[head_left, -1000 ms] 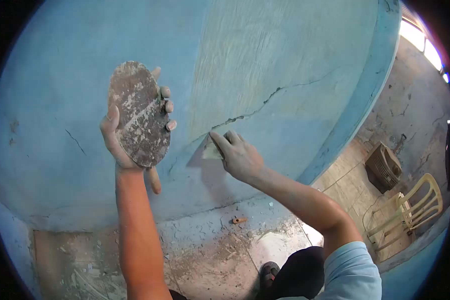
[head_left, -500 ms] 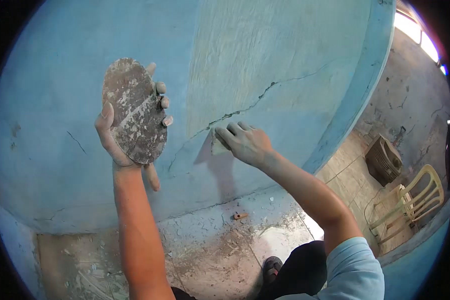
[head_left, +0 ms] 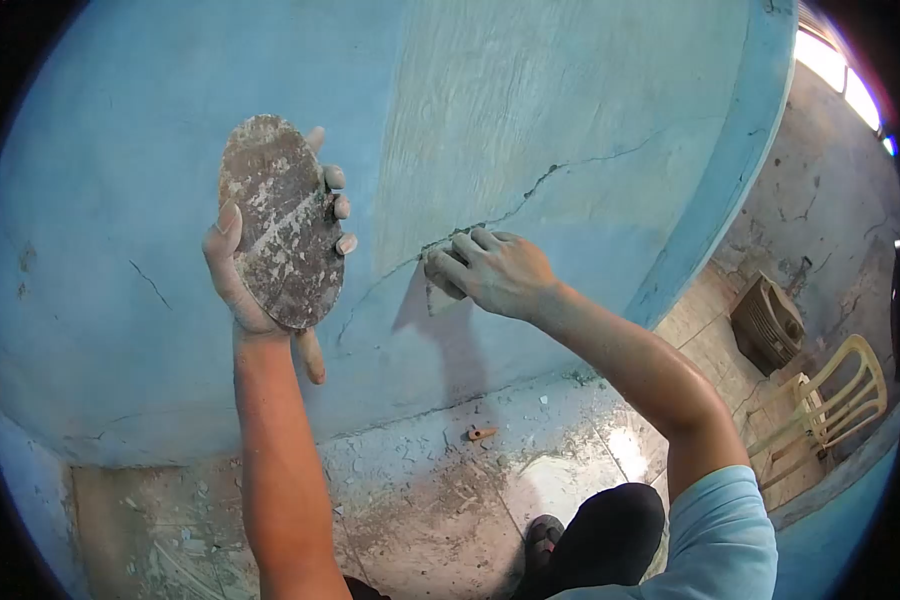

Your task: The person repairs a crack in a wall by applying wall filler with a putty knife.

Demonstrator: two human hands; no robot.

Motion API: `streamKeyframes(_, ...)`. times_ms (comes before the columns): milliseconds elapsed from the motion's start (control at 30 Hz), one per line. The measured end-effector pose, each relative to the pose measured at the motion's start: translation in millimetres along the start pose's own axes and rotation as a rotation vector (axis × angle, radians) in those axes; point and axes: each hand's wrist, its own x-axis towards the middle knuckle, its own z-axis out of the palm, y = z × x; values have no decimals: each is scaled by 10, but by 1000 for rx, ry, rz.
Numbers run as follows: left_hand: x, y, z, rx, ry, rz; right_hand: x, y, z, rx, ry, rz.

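Observation:
My left hand [head_left: 228, 265] holds up an oval dark board [head_left: 282, 225] smeared with pale plaster. Its thumb wraps the near-left edge, and fingertips show along the right edge. Against the blue wall [head_left: 300, 60], my right hand [head_left: 500, 272] grips a small flat scraper [head_left: 438, 300]. Only a pale corner of it shows below the curled fingers; the rest is hidden. The fingers lie at the lower left stretch of a dark jagged crack [head_left: 542, 182], which rises to the right.
A small brown piece [head_left: 481, 433] and scattered chips lie on the dusty tiled floor [head_left: 420, 530]. To the right stand a pale plastic chair [head_left: 855, 390] and a dark ribbed container [head_left: 767, 322]. The wall ends at a vertical edge on the right.
My right hand has shifted slightly right along the crack, with the scraper still in it. The board in my left hand has moved a little to the right.

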Motion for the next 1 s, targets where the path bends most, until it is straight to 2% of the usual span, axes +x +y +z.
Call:
streamKeyframes(100, 14, 9, -4, 0, -2, -3, 50, 36, 12, 0, 32, -34)
streamKeyframes(200, 6, -27, 106, 59, 81, 39, 91, 63, -10, 7, 28, -50)
streamKeyframes(333, -3, -22, 132, 108, 114, 39, 227, -20, -240, -121, -82, -105)
streamKeyframes(433, 10, -17, 140, 114, 123, 35, 401, -338, -537, -161, -352, 38)
streamKeyframes(467, 4, -28, 156, 97, 128, 33, 369, -429, -521, -177, -273, 85)
streamKeyframes(567, -6, -8, 145, 102, 111, 20, 281, -165, -334, 382, -154, 356)
streamKeyframes(600, -8, 4, 149, 111, 110, 17, 267, -135, -348, 472, -155, 453)
streamKeyframes(700, 3, 0, 159, 108, 95, 20, 153, -229, -360, 1196, -158, 831)
streamKeyframes(733, 5, -5, 148, 101, 93, 24, 115, -271, -490, 1326, -171, 1073)
streamKeyframes(833, 10, -2, 118, 100, 88, 29, -97, -433, 79, 1243, 227, 1064)
streamKeyframes(867, 9, 4, 108, 88, 86, 27, -162, -514, 146, 1222, 254, 995)
streamKeyframes(967, 6, -14, 71, 70, 71, 23, -265, -601, 159, 706, 289, 563)
streamKeyframes(1000, 10, -3, 81, 79, 62, 24, -252, -587, 0, 553, 110, 508)
